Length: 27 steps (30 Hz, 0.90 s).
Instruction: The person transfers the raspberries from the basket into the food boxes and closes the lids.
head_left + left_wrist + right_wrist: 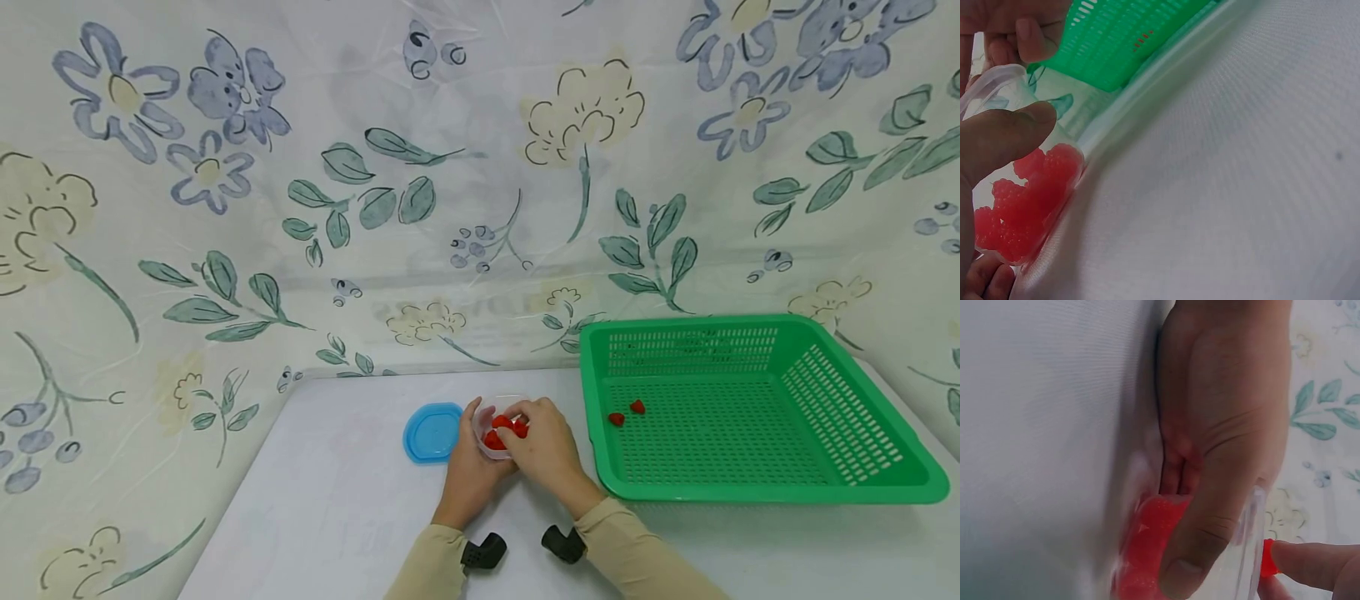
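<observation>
My left hand grips a small clear plastic tub round its side, thumb across the wall. Inside the tub lie several red raspberries, heaped toward its base. Over the tub's mouth is my right hand, its thumb and fingers pinching one raspberry just outside the rim in the right wrist view. A blue lid lies flat on the table, just left of my left hand.
To the right stands a large green plastic basket with slotted walls. Two small red berries lie in it near its left wall. A white cloth covers the table, and a flower-printed sheet hangs behind.
</observation>
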Each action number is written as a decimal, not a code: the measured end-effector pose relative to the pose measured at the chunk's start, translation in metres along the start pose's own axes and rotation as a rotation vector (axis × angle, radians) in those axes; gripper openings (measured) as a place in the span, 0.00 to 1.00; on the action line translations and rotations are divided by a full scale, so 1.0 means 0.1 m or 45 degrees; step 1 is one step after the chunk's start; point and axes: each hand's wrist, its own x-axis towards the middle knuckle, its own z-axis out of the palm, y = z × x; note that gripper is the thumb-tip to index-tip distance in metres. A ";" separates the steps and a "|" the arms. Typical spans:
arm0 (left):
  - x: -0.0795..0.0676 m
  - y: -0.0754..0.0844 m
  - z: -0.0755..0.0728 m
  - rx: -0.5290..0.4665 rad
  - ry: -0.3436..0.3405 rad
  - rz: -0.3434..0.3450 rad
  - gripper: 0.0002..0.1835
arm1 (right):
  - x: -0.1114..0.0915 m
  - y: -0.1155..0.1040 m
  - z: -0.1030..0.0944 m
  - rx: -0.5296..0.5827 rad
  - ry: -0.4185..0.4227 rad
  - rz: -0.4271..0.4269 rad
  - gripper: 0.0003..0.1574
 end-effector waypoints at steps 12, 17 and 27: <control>0.00 -0.01 0.00 -0.020 -0.008 0.011 0.55 | 0.02 0.01 0.05 -0.090 -0.004 -0.005 0.12; 0.00 0.00 0.00 -0.025 -0.006 0.009 0.55 | 0.01 0.01 0.05 -0.102 -0.004 0.001 0.14; -0.01 -0.01 0.01 -0.006 -0.004 -0.007 0.56 | 0.00 -0.01 0.00 -0.029 0.003 -0.027 0.14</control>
